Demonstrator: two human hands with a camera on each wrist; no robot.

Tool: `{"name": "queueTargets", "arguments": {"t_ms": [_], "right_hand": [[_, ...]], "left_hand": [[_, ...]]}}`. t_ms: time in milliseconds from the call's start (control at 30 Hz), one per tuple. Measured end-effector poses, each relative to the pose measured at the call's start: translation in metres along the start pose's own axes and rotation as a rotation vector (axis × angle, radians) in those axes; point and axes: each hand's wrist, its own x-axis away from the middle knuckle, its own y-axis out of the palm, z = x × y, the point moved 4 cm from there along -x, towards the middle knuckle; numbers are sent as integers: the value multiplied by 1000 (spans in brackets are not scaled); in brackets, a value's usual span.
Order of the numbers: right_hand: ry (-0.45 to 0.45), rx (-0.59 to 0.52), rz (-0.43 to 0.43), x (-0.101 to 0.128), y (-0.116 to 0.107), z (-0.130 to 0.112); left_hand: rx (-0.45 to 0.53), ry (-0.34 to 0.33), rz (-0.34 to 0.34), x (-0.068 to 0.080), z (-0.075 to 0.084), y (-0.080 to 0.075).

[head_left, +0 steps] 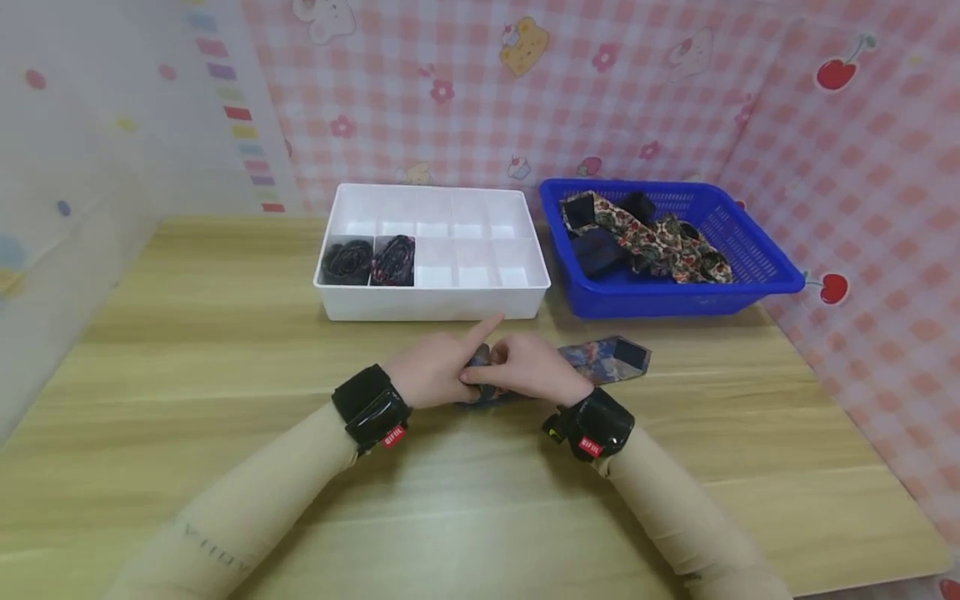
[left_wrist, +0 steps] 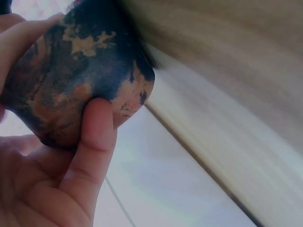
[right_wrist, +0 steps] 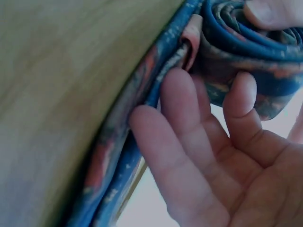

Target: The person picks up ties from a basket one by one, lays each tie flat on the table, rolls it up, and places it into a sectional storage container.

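A blue necktie (head_left: 600, 358) with an orange and cream pattern lies partly rolled in front of the white box. Its pointed end, dark on the underside, stretches to the right across the table. My left hand (head_left: 431, 367) grips the roll from the left, index finger sticking out. From the right, my right hand (head_left: 536, 367) pinches the same roll, which the hands mostly hide in the head view. The left wrist view has a fingertip pressed on the patterned outer layer (left_wrist: 94, 61). In the right wrist view the coiled layers (right_wrist: 265, 66) show, with the flat length trailing beside my fingers (right_wrist: 165, 146).
Behind the hands stands a white divided box (head_left: 435, 303), with dark rolled neckties (head_left: 348, 262) in two front-left compartments. Right of it, a blue plastic basket (head_left: 667, 302) holds a loose floral necktie (head_left: 637, 237) and dark ones. A checked cloth wall (head_left: 465, 125) closes off the back.
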Motion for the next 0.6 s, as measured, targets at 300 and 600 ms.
{"name": "queueTargets", "arguments": {"t_ms": [300,600], "right_hand": [[2,-143,-45,-10,10,-9],[115,-543,-156,-11,24,5]], "left_hand": [[-63,17,67,7,0,-10],[23,-58,105,42,-23,-14]]}}
